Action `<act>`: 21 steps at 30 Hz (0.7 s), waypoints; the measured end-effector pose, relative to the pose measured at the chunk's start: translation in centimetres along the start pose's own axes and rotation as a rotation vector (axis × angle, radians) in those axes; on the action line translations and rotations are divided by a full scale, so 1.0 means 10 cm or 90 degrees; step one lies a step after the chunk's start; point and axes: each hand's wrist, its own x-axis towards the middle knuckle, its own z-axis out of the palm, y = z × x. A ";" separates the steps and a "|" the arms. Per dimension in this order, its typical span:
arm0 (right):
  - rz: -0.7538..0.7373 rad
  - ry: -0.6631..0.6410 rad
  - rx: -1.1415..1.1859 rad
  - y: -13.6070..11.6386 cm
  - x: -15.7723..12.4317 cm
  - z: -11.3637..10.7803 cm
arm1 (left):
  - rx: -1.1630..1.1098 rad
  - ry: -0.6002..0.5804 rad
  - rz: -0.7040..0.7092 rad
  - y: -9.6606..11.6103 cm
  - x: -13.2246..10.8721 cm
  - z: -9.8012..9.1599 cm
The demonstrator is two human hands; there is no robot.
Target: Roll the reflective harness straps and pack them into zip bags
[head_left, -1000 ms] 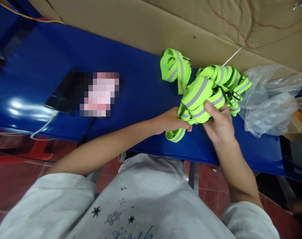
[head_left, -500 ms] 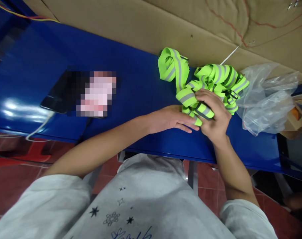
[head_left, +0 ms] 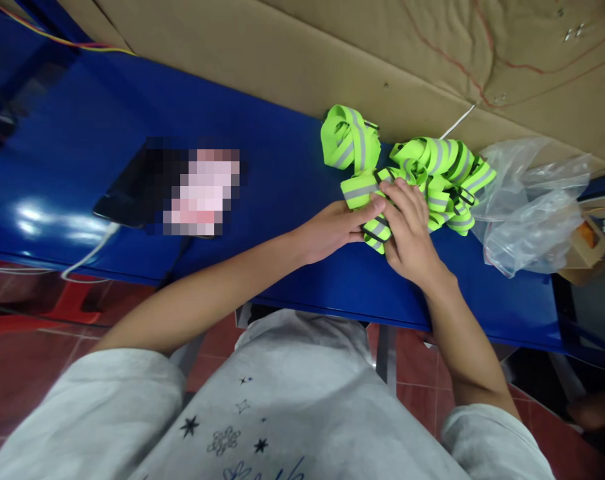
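Both hands meet over a neon-yellow reflective strap (head_left: 358, 191) with a grey stripe and black buckles. My left hand (head_left: 335, 230) grips its near part, thumb on top and the other fingers underneath. From the right, my right hand (head_left: 407, 230) lies over the same strap with its fingers curled on it; part of the strap is hidden beneath. Just behind the hands, more straps of the same kind lie in a tangled heap (head_left: 440, 157). A looped length (head_left: 350, 137) stands at the heap's left end.
A blue table (head_left: 277, 160) runs under everything, with a cardboard-coloured panel (head_left: 302, 60) along its back. Clear plastic bags (head_left: 532, 213) lie right of the straps, near a small cardboard box (head_left: 585, 243). To the left is a dark device (head_left: 125, 190) with a white cable, partly pixelated.
My left thumb has come up onto the strap, and my right hand has shifted left and turned over it. The near strap end has been drawn in between the hands.
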 end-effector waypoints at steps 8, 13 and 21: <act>0.024 -0.011 0.160 -0.03 0.00 -0.01 | -0.040 0.013 0.017 -0.02 0.01 0.00; 0.196 0.236 0.353 -0.12 0.02 0.05 | 0.013 0.016 0.085 0.00 0.04 -0.03; 0.572 0.192 0.888 -0.26 0.08 0.10 | 0.587 0.046 0.373 -0.18 0.08 -0.18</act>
